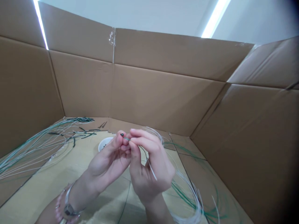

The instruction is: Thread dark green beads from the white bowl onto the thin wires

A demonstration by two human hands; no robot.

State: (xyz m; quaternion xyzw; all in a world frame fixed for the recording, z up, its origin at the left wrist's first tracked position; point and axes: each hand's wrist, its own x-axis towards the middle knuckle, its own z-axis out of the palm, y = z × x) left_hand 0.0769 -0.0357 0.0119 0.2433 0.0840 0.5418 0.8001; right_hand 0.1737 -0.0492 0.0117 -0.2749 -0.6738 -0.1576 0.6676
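Observation:
My left hand (pixel 109 161) is closed in a pinch, with a small black piece (pixel 121 134) showing at its thumb tip. The piece is too small to name surely. Close against it, my right hand (pixel 150 161) pinches a thin green wire (pixel 126 139) between thumb and fingertips. The wire spans the short gap between both hands. A white wire end (pixel 153 171) and a thin dark strand stick out below the right fingers. Behind the left hand stands a white bowl (pixel 102 144) with small dark bits in it, partly hidden by the hand.
Cardboard walls (pixel 163 93) enclose the work surface. Long green and white wires (pixel 35 143) with dark ends spread at the left. More green wires (pixel 184 193) and coiled white wires (pixel 198 205) lie at the right. Small dark pieces (pixel 102 125) rest at the back.

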